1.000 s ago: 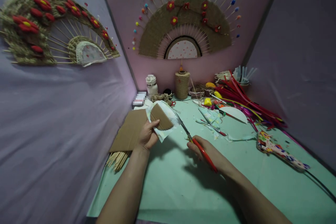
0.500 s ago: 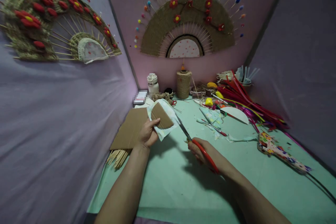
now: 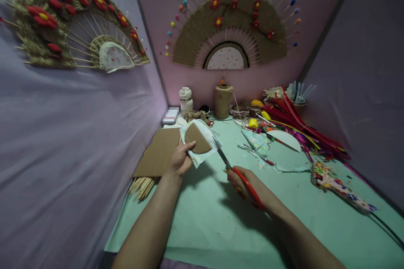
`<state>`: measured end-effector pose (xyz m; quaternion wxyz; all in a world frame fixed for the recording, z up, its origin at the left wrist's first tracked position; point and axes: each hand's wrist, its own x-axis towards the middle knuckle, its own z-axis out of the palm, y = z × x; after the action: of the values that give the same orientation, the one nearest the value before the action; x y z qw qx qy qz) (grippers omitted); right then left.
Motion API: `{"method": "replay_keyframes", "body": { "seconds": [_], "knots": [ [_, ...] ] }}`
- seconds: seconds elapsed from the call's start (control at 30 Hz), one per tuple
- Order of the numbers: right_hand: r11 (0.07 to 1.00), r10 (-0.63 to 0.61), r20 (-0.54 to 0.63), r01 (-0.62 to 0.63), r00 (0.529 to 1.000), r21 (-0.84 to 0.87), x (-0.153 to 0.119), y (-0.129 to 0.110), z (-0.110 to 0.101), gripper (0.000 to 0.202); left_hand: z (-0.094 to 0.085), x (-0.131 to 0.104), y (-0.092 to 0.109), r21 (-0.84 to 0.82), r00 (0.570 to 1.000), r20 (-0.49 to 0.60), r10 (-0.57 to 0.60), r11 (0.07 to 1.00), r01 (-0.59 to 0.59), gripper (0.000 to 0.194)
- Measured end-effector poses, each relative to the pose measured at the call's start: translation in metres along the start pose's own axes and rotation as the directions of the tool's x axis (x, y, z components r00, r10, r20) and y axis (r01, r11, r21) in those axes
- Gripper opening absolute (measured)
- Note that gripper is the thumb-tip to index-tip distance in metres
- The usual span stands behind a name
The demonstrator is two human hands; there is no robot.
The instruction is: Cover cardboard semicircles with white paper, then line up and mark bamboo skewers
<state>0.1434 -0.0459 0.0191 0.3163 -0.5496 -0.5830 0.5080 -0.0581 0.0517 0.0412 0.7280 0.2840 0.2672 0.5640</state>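
My left hand pinches a half-round piece of corrugated cardboard together with the pale patterned fabric behind it, thumb on the cardboard. The fabric sticks out past the cardboard all round. Red-handled scissors are in my right hand, fingers wrapped about the handles. Their blades point up and left, with the tips close to the fabric's right edge; whether they touch it I cannot tell.
Left on the table lie a cardboard sheet and thin sticks. To the right are fabric scraps, a white half-round piece, red pipe cleaners and a patterned glue gun. A twine spool stands at the back.
The view has shifted slightly, so the scene sits a little to the right. Both hands keep their grip, and the scissors remain beside the fabric's right edge.
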Motion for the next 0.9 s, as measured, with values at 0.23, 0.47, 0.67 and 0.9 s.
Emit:
{"method": "replay_keyframes", "body": {
  "seconds": [0.23,0.47,0.67,0.9],
  "knots": [
    [1.0,0.008,0.004,-0.008,1.0,0.012,0.001,0.006,0.001,0.047,-0.001,0.0,-0.001,-0.016,1.0,-0.005,-0.002,1.0,0.002,0.062],
    [1.0,0.01,-0.003,-0.01,1.0,-0.003,0.003,0.006,0.001,0.048,-0.003,0.002,-0.001,-0.01,1.0,-0.015,0.0,1.0,0.0,0.061],
    [0.996,-0.008,-0.061,0.002,0.998,-0.093,0.002,-0.001,-0.001,0.044,-0.003,0.001,0.0,0.001,1.0,0.019,0.003,1.0,-0.003,0.062],
    [0.994,-0.006,-0.096,-0.005,0.995,-0.111,0.0,-0.007,-0.001,0.044,-0.002,0.001,0.0,0.0,1.0,0.007,0.01,1.0,-0.01,0.062]
  ]
}}
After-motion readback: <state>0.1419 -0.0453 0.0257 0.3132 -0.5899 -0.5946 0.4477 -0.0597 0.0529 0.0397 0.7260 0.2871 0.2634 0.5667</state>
